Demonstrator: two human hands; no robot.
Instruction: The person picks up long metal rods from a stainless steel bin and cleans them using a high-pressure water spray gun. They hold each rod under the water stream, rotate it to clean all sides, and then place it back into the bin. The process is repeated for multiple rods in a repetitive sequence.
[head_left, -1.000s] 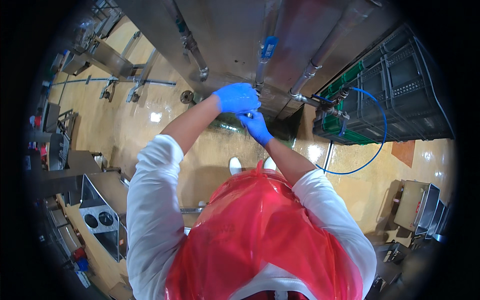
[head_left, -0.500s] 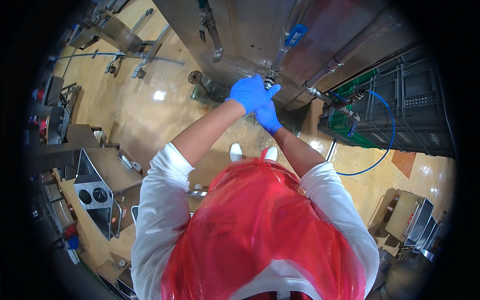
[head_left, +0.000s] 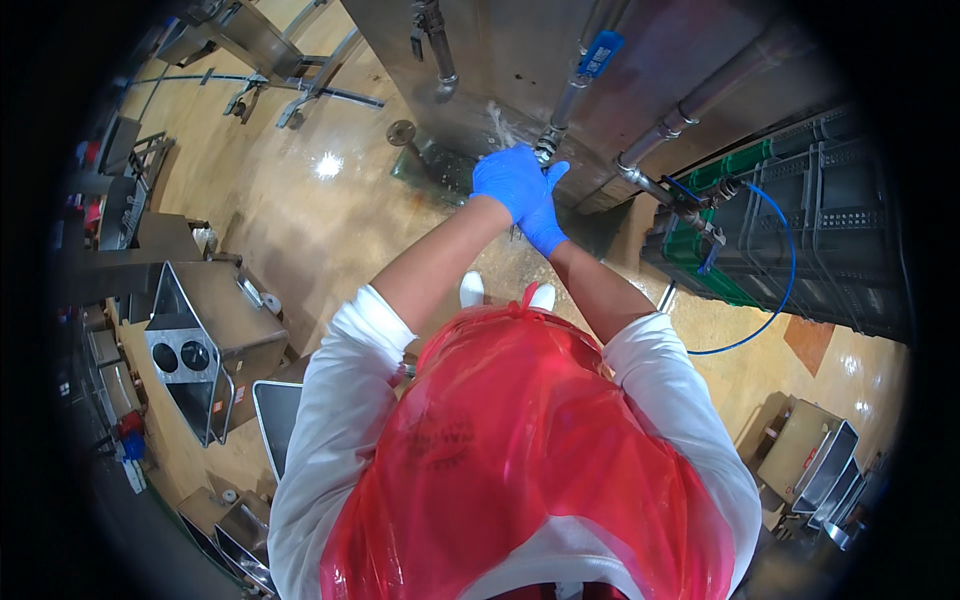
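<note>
My left hand [head_left: 508, 182], in a blue glove, lies over the upper part of my right hand [head_left: 543, 226], gloved alike. Both are closed together just below the threaded lower end of a metal pipe [head_left: 548, 142]. The right thumb points up beside that pipe end. What the fingers grip is hidden; a small thin piece shows under them. Water [head_left: 500, 122] sprays up against the steel wall [head_left: 490, 60] beyond my left hand. A blue-handled valve [head_left: 598, 55] sits higher on the same pipe.
Dark crates [head_left: 790, 225] with a green one are stacked at the right. A blue hose [head_left: 790, 270] loops from another valved pipe [head_left: 690, 205]. A flanged standpipe [head_left: 401, 133] rises from the wet floor. Steel carts [head_left: 225, 320] stand left. I wear a red apron [head_left: 520, 430].
Water now splashes up by the wall, where none sprayed before. My hands stay clasped below the pipe end, with the whole view shifted a little.
</note>
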